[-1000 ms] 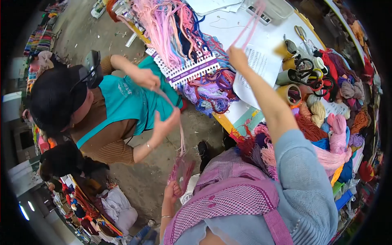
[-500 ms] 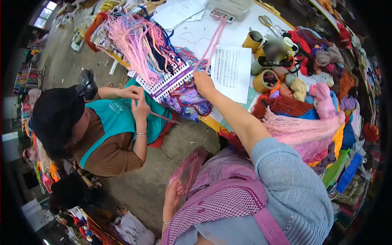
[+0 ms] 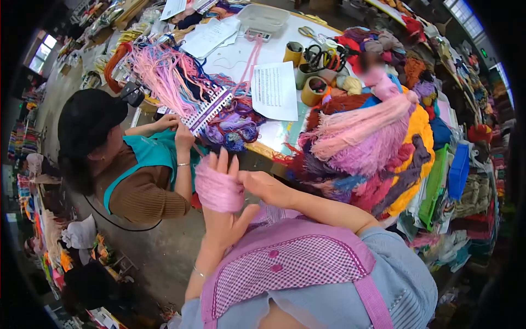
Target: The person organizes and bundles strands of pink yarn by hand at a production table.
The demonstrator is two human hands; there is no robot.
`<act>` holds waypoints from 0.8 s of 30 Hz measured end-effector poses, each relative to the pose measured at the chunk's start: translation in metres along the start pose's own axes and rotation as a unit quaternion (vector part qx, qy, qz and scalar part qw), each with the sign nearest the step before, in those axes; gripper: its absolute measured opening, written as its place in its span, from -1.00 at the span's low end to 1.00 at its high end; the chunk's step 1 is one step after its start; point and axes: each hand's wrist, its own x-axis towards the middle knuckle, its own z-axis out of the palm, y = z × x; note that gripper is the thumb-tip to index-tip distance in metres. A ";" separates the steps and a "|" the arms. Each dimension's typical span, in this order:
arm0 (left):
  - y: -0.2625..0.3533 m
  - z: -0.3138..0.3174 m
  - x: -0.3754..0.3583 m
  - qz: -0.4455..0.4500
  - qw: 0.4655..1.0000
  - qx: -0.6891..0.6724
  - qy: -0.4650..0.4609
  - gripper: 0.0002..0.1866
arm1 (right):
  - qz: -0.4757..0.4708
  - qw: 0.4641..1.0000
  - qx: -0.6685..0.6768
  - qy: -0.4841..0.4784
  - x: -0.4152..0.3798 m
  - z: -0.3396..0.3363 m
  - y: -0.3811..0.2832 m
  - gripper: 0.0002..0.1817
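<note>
Pink yarn is wound in a thick band around my left hand, whose fingers point up and whose thumb stands apart. Against the right side of that band, my right hand is closed with its fingers curled at the yarn; the strand between them is hidden. Beyond my hands, a pink strand runs from a small scale under a clear plastic box down to the table. A spiral-bound strip lies among tangled blue and purple yarn.
At my left sits a co-worker in a teal apron, hands together near the table edge. Right of the printed sheet stand cardboard tubes and scissors. A large heap of yarn covers the table's right side.
My right hand has come back from the strand on the table to my left hand. My left hand has risen from low beside my apron, and the pink yarn is now wrapped around it.
</note>
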 end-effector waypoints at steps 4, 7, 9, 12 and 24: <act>0.019 0.017 0.017 -0.107 0.911 -0.394 0.053 0.08 | 0.030 0.994 -0.089 -0.050 -0.036 0.014 -0.052 -0.61; 0.012 0.026 0.012 -0.130 0.775 -0.612 -0.093 -0.04 | 0.028 0.994 -0.096 0.041 -0.048 0.017 -0.047 -0.68; 0.011 0.031 0.012 -0.123 0.760 -0.630 -0.101 -0.15 | 0.048 0.994 -0.062 0.078 -0.057 0.011 -0.042 -0.67; 0.007 0.031 0.025 -0.066 0.859 -0.493 -0.123 -0.24 | -0.012 0.992 -0.070 0.104 -0.058 0.007 -0.039 -0.67; 0.004 0.050 0.056 -0.215 0.671 -0.708 -0.041 -0.22 | 0.091 0.984 -0.060 0.139 -0.031 -0.032 -0.063 -0.73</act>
